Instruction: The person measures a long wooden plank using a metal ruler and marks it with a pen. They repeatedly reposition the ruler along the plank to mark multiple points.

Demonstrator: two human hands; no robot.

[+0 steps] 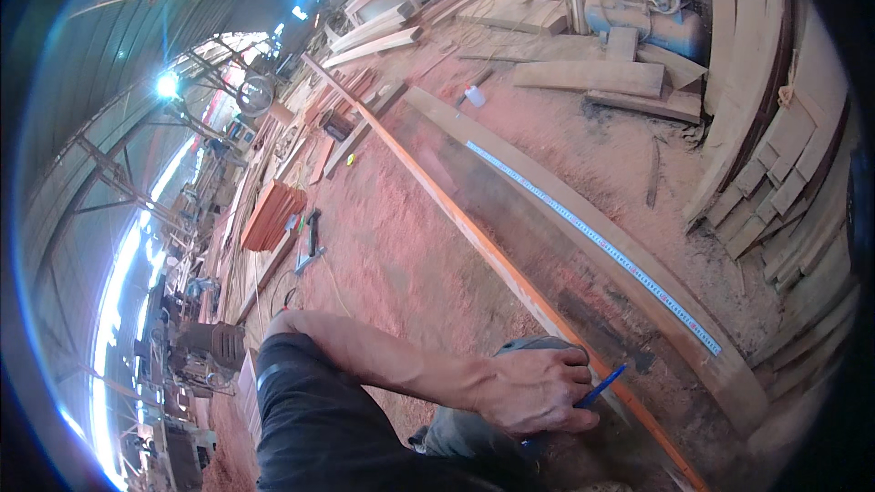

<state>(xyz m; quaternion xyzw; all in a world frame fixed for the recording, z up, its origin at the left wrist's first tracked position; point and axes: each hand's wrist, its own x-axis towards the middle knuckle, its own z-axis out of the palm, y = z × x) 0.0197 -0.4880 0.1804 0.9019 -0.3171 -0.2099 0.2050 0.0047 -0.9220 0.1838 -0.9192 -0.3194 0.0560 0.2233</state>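
Note:
My left hand (538,392), at the end of a bare forearm that comes in from the left, is closed round a blue pen (605,384). The pen's tip sticks out to the upper right, over a long narrow wooden strip (474,235) with a bright orange edge. Under the hand is my grey-trousered knee (465,433). To the right of the strip, a long flat board (729,383) lies on the floor. Along that board stretches a white measuring tape (592,235), apart from my hand. My right hand is not in view.
Reddish sawdust (383,246) covers the floor. Left of the strip lie a hammer-like tool (313,235), stacked reddish boards (273,216) and a tin (335,125). A white bottle (475,96) stands beyond. Planks (775,164) lean at right, near a blue tank (652,23).

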